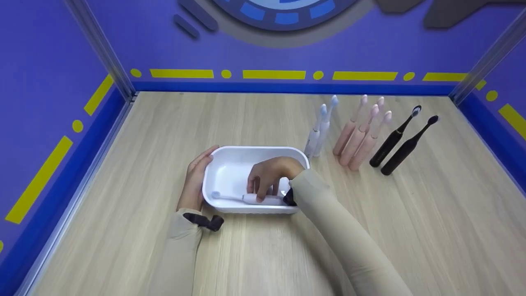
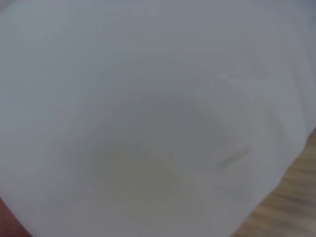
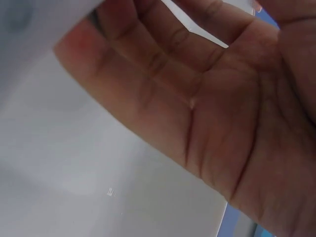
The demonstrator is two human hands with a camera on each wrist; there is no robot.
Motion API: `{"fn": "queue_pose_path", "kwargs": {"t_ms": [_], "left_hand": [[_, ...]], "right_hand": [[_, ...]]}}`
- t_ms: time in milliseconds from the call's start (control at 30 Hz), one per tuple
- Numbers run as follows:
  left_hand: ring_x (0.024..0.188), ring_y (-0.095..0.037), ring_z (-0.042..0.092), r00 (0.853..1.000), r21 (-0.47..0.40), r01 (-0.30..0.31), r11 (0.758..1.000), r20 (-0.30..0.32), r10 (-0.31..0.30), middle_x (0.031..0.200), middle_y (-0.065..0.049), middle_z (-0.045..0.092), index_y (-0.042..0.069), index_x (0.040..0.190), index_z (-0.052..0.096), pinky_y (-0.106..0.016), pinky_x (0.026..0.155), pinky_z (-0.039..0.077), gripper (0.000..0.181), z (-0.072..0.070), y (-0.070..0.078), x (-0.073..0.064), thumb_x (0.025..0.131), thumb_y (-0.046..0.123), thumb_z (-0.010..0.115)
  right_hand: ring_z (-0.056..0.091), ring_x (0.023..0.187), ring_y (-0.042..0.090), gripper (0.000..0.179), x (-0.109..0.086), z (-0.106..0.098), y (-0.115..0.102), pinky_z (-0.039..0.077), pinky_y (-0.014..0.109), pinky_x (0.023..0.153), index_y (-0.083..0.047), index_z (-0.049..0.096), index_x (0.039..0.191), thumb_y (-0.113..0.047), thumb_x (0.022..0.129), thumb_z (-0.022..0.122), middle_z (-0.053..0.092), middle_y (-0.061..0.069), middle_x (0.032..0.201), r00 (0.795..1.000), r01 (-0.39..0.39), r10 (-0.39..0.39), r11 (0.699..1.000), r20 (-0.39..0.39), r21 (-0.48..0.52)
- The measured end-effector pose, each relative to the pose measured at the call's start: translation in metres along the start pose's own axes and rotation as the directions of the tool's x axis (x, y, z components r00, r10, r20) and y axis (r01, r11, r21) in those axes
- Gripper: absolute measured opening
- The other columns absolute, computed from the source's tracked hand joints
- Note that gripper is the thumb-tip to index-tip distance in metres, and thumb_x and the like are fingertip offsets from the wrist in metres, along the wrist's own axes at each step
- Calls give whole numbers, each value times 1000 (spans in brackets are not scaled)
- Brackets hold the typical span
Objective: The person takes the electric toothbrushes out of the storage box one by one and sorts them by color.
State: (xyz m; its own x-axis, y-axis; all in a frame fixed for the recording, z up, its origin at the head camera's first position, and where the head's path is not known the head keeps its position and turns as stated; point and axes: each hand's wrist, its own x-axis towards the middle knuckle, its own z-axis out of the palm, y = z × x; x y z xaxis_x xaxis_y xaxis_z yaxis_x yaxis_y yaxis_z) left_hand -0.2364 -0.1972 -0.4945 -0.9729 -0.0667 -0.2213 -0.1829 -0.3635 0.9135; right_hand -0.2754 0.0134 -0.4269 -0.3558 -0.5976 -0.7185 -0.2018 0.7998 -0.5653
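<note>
A white plastic tub [image 1: 302, 153] stands on the table. Along its left wall lies my left hand [image 1: 193, 181], its fingers extended against the outside near the far corner; the left wrist view is filled by blurred white wall. Inside the tub, my right hand [image 1: 269, 174] reaches down and holds the handle of a white electric toothbrush [image 1: 250, 199] between thumb and fingers. This brush lies along the near wall, head to the left. Palm and curled fingers of that hand fill much of the right wrist view, with the pale handle blurred at upper left.
Right of the tub stand two white electric toothbrushes [image 1: 313, 142], several pink ones [image 1: 354, 146] and two black ones [image 1: 400, 154], all upright on the wooden table [image 1: 164, 123]. Blue panels [image 1: 267, 57] enclose the back and sides.
</note>
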Motion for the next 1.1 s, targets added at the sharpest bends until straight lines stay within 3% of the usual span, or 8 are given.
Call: {"fn": "queue_pose_path", "kwargs": {"t_ms": [233, 533, 1100], "left_hand": [[131, -19, 47, 1000, 10, 2, 1000, -5, -2, 145, -4, 48, 11, 137, 53, -31, 111, 39, 40, 0, 0, 0, 100, 15, 42], [131, -19, 48, 1000, -17, -1, 1000, 6, 1, 145, -4, 48, 10, 137, 53, -32, 111, 38, 39, 1, 1, 1, 100, 15, 41], [130, -16, 49, 1000, 40, -3, 999, -18, 3, 144, -1, 50, 14, 136, 55, -29, 110, 39, 38, 1, -2, 0, 100, 17, 41]], "right_hand": [[61, 82, 12, 30, -3, -2, 1, 57, 30, 74, -12, 67, 111, -9, 82, 71, 63, 1, 105, 1000, 10, -10, 1000, -3, -23], [57, 78, 8, 26, -9, -4, 3, 59, 33, 73, -10, 70, 107, -8, 82, 71, 62, -3, 91, 999, 26, -28, 999, -46, -43], [60, 78, 8, 24, -23, -6, 11, 59, 31, 69, -12, 70, 104, -9, 81, 72, 64, -2, 90, 983, 155, -158, 987, -88, -47]]}}
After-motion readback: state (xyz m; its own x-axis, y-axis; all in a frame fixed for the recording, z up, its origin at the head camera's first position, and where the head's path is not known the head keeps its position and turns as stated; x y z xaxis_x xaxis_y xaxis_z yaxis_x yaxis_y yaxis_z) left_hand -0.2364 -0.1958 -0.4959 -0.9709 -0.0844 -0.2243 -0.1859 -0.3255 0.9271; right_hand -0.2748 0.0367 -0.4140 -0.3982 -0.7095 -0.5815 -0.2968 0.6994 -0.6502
